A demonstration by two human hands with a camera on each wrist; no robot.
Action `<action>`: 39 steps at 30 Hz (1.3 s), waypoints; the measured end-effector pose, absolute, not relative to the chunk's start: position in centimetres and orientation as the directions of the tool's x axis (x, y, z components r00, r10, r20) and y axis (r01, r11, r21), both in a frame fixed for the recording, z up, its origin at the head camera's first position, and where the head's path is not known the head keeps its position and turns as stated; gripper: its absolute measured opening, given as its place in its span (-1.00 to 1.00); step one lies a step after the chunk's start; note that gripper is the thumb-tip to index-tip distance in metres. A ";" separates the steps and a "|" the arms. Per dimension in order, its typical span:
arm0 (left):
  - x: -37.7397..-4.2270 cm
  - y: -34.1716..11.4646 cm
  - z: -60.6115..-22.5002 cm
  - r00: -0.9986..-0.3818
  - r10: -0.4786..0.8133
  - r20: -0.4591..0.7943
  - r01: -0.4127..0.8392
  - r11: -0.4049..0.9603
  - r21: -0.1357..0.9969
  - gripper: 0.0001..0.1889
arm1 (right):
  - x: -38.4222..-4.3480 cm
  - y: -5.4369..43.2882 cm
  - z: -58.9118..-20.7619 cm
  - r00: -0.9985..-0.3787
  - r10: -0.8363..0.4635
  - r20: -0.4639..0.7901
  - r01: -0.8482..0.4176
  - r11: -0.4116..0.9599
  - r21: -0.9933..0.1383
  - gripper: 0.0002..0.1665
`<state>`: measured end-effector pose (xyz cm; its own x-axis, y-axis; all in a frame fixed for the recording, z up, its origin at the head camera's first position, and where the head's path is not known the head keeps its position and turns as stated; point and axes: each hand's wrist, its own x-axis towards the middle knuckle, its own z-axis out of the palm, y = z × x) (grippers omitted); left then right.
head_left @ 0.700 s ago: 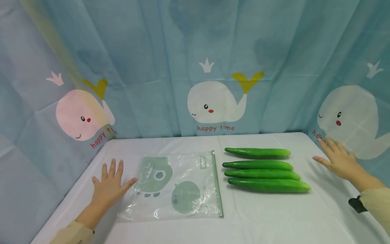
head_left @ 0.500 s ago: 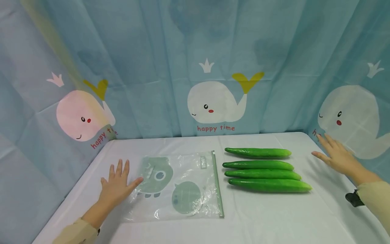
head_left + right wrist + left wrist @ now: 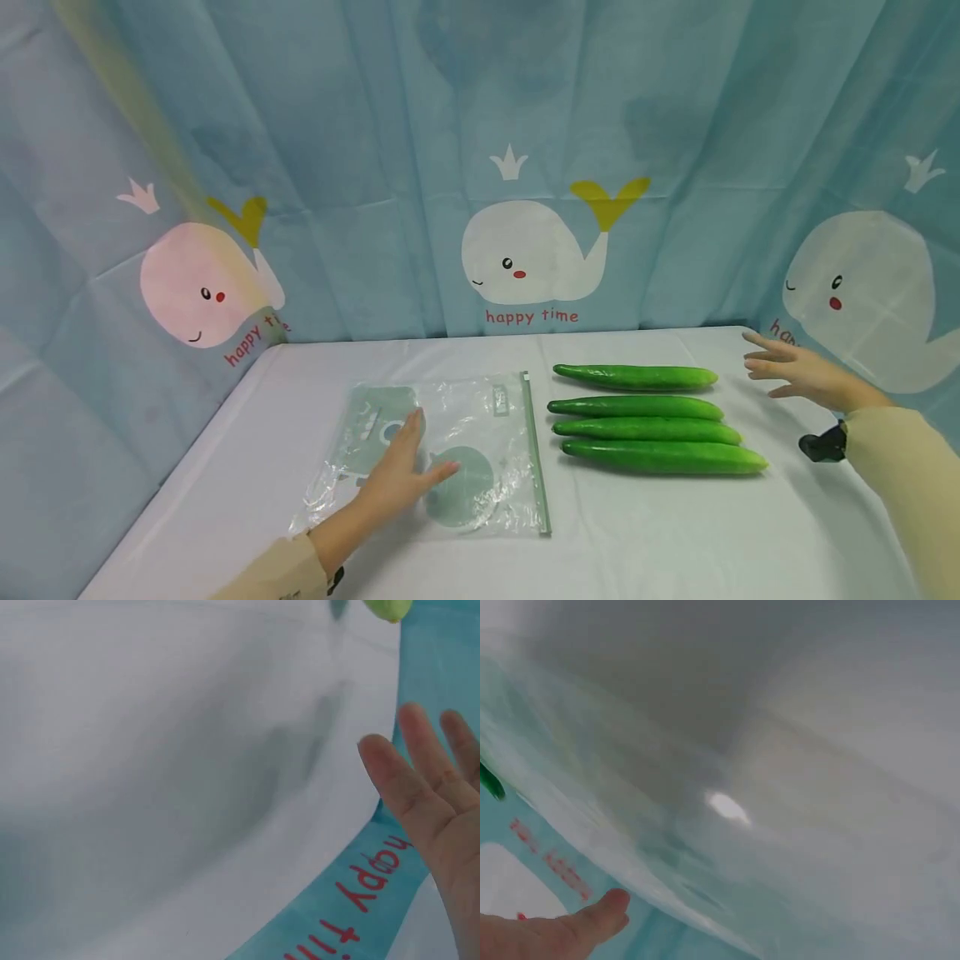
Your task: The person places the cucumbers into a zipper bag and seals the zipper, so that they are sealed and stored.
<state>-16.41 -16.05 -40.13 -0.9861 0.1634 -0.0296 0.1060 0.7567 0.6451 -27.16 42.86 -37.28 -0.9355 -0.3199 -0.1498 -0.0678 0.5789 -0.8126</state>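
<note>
My left hand [image 3: 396,477] is over the clear zip bag [image 3: 517,433], fingers extended and thumb spread, holding nothing. Green cartoon shapes are printed on the bag, and a green zip strip runs down its right edge. In the left wrist view a finger [image 3: 592,922] shows at lower left beside the shiny plastic [image 3: 727,806]. Off the right ends of several long green cucumbers [image 3: 660,457], my right hand [image 3: 806,375] hovers with fingers loosely extended. The right wrist view shows that hand [image 3: 442,795] with nothing in it, and a pale cucumber tip [image 3: 390,607] at the top.
A white cloth covers the table [image 3: 637,542]. Around its back and sides hangs a blue curtain [image 3: 360,167] with printed whales. One cucumber [image 3: 633,377] lies slightly apart, behind the others. A dark wrist device [image 3: 823,443] sits under the right sleeve.
My left hand has moved right, from the bag's left edge to over its middle. My right hand has come left toward the cucumbers and turned. Bag and cucumbers stay in place.
</note>
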 end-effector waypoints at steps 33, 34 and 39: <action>-18.6 -1.7 -42.9 -0.977 0.202 -0.073 0.136 0.846 0.515 0.12 | -32.9 40.3 -40.3 -0.749 -0.309 -0.586 0.241 0.697 -0.676 0.01; -18.7 -1.8 -42.9 -0.976 0.205 -0.076 0.136 0.840 0.525 0.08 | -33.1 40.2 -40.2 -0.751 -0.294 -0.591 0.254 0.697 -0.670 0.02; -19.3 -2.4 -42.7 -0.969 0.233 -0.076 0.135 0.768 0.626 -0.12 | -33.7 39.9 -40.0 -0.763 -0.250 -0.596 0.288 0.694 -0.660 0.00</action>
<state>-19.27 -2.42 -42.66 -0.9695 0.2331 -0.0762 0.1355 0.7679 0.6261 -33.70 39.93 -40.01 -0.7628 -0.2500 -0.5963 0.2881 0.6942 -0.6596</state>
